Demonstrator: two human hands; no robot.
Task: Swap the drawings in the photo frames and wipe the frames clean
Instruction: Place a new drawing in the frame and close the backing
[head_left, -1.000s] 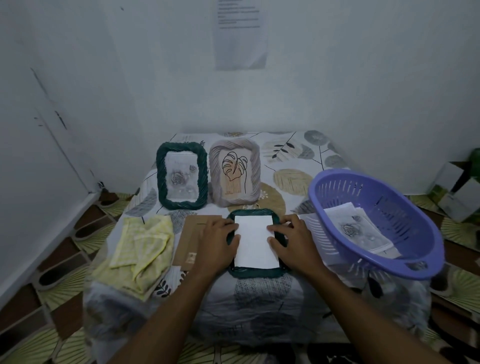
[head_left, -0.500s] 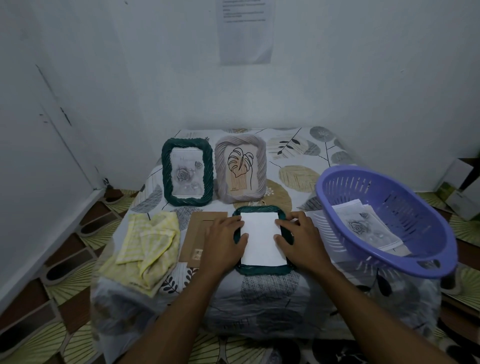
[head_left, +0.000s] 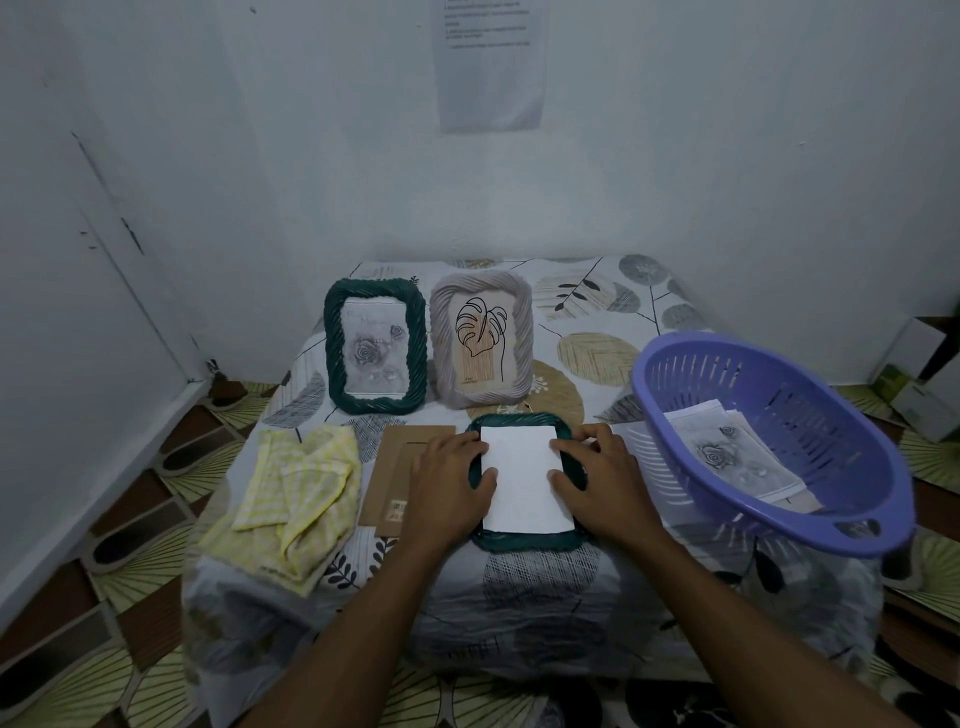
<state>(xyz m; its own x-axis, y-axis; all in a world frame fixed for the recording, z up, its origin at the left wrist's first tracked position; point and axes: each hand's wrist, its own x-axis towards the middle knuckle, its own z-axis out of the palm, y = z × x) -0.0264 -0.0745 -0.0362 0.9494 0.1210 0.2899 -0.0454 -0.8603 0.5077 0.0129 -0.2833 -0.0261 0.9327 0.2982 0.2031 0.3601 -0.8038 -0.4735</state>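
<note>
Head view: face-down green frame (head_left: 524, 540) at table front, white sheet (head_left: 522, 478) lying in its back; left hand (head_left: 449, 483) and right hand (head_left: 605, 480) flat, fingers spread, pressing sheet edges, gripping nothing; yellow cloth (head_left: 296, 488) far left, cardboard backing (head_left: 392, 473) between

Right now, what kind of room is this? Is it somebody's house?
Probably a corner of a home, though I can't be sure. A small table with a leaf-print cover sits against bare white walls, on a patterned floor. A purple plastic basket and yellow cloth look like household things.
</note>
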